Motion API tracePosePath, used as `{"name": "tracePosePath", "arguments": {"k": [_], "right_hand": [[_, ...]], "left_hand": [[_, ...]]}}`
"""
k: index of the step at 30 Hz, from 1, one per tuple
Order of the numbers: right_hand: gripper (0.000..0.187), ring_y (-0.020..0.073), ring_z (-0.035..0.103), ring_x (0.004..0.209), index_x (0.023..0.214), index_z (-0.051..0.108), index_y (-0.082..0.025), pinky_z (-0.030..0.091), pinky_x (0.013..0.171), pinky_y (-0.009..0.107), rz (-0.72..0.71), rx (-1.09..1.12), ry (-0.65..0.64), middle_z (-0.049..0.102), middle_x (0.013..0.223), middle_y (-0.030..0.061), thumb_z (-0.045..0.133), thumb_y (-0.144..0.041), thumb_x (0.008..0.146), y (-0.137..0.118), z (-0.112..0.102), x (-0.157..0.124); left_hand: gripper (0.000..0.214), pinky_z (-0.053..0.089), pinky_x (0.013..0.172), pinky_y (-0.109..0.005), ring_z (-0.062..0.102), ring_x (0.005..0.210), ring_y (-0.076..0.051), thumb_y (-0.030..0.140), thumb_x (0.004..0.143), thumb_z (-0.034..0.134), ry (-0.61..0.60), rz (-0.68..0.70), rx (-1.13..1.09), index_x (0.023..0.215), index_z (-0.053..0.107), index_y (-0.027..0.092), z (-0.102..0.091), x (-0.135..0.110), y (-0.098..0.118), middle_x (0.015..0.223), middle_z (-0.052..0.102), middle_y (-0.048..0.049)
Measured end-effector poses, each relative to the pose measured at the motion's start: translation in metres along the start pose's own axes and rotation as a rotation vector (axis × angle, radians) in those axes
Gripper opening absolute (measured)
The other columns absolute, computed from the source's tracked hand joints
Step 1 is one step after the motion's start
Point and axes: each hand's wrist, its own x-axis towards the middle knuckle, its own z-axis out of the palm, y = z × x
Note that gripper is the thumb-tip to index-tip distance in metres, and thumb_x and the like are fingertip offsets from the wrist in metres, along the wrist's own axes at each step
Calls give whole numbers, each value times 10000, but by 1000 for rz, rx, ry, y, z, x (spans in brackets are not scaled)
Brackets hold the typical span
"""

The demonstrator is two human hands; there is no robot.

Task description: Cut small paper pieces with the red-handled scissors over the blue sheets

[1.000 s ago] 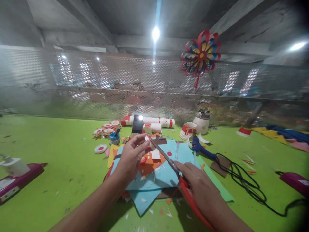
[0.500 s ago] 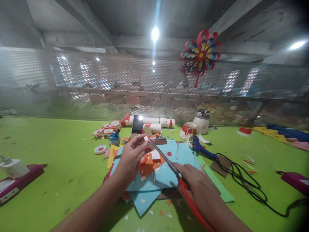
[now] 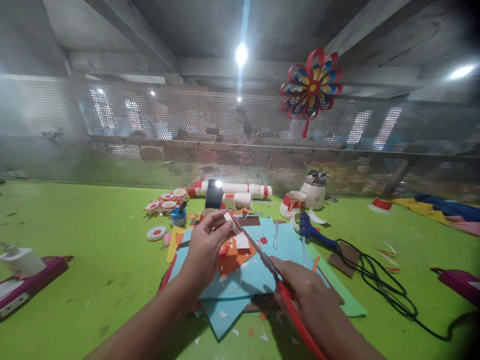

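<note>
Red-handled scissors (image 3: 274, 272) slant over the middle of the paper pile, their handles low on the right and their blades pointing up and away to the left. The right hand (image 3: 309, 287) has its fingers wrapped around the handles. The left hand (image 3: 205, 240) pinches a small white-and-red piece (image 3: 228, 217) between thumb and fingers, above the pile, right where the blade tips reach; at this blur, whether the blades bite into it or merely overlap it is hard to tell. Beneath both hands, blue paper (image 3: 258, 277) covers much of the pile, with orange paper (image 3: 234, 257) and small cut scraps lying on top, all on a green worktop (image 3: 105, 245). Just beyond the left hand are a small blue bottle (image 3: 178, 216) and a white disc (image 3: 156, 233) with a red centre. Farther back, a dark phone-like device (image 3: 213, 195) stands upright in front of a long white-and-red tube (image 3: 243, 189). Beyond the right hand lies a blue glue gun (image 3: 317, 235), its black cable (image 3: 386, 282) looping across to the right, and a red-and-white cup (image 3: 292, 204) stands near a white jar (image 3: 314, 194).
</note>
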Motion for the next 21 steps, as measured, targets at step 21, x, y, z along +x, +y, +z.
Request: {"name": "tracePosePath", "arguments": {"k": [21], "right_hand": [[479, 259, 669, 813, 1146, 646, -139, 502, 714, 358, -53, 102, 0, 737, 925, 90, 453, -97, 709, 0, -7, 2]], "left_hand": [[300, 493, 791, -370, 620, 801, -192, 217, 655, 752, -9, -20, 63, 926, 653, 134, -2, 0, 0, 873, 649, -77]]}}
